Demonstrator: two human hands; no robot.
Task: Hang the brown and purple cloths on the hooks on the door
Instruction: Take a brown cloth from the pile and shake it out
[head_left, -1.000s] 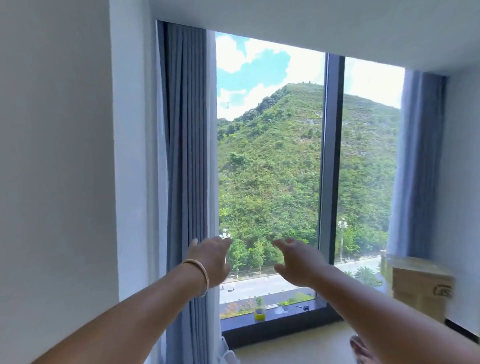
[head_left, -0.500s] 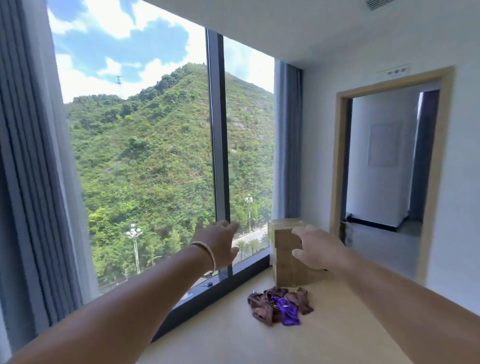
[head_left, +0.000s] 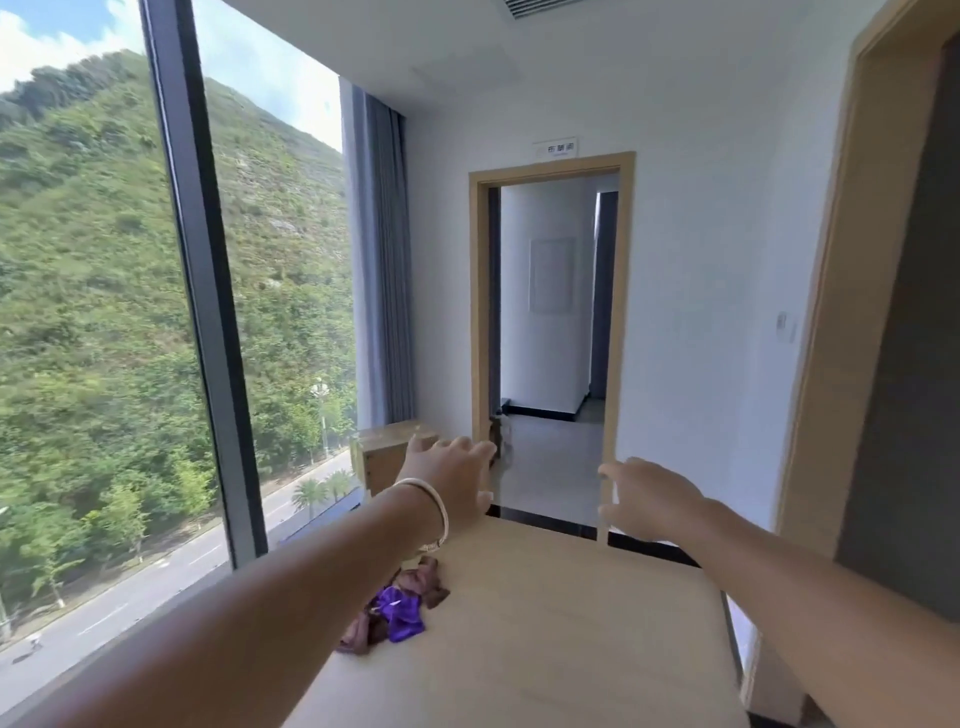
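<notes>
Purple cloth (head_left: 397, 616) crumpled on the pale wooden tabletop (head_left: 545, 623), near its left edge, tangled with the brown cloth (head_left: 415, 579), which wraps round it on the far and near sides; both touching, both lying loose, gripped by neither hand. Left hand (head_left: 449, 478) stretched forward above the far left part of the tabletop, fingers relaxed and slightly spread, grasping nothing, well above the cloths. Thin bangle (head_left: 434, 512) round the left wrist. Right hand (head_left: 652, 501) likewise held out in the air to the right, fingers loose and pointing left, empty, apart from the left hand. Small wooden box (head_left: 384, 452) at the far left, partly hidden behind the left hand, just beside the grey curtain (head_left: 379, 270). Tall window (head_left: 130, 312) along the left, with a green hillside and a road outside. Open doorway (head_left: 550, 312) with a light wooden frame straight ahead on the far wall, small sign (head_left: 557, 149) above it, lettering too small to read. Dark door (head_left: 909, 389) at the near right, only partly in view; hooks on it not discernible.
</notes>
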